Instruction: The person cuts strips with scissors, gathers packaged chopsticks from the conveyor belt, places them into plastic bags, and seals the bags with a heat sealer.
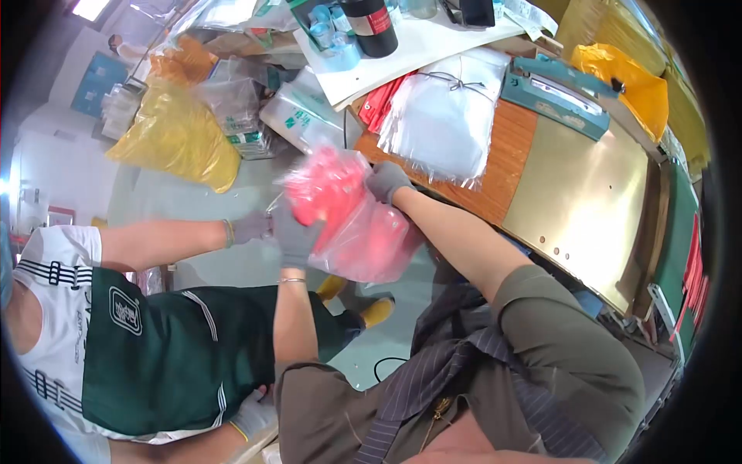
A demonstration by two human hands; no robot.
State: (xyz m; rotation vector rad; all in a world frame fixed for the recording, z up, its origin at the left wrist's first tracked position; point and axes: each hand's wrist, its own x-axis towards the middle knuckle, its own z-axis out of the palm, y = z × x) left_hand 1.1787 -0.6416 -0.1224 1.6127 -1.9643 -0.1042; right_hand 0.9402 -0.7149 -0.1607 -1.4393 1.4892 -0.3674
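Note:
A clear plastic bag (379, 243) with pinkish-red contents hangs between my hands above the floor, smeared by motion. My left hand (295, 236), in a grey glove, is closed on the bag's left side. At the upper right of the bag, my gloved right hand (389, 182) grips its edge with the fingers curled. What lies inside the bag is too blurred to name. A co-worker's gloved hand (251, 228) reaches in from the left, close beside my left hand; whether it touches the bag I cannot tell.
The co-worker wears a green apron (170, 356) at left. A bench holds a tied stack of clear bags (448, 108), red packets (379, 104), a teal bag sealer (556, 97) and a metal plate (580, 201). A black bottle (371, 27) stands behind. A yellow sack (182, 135) sits at upper left.

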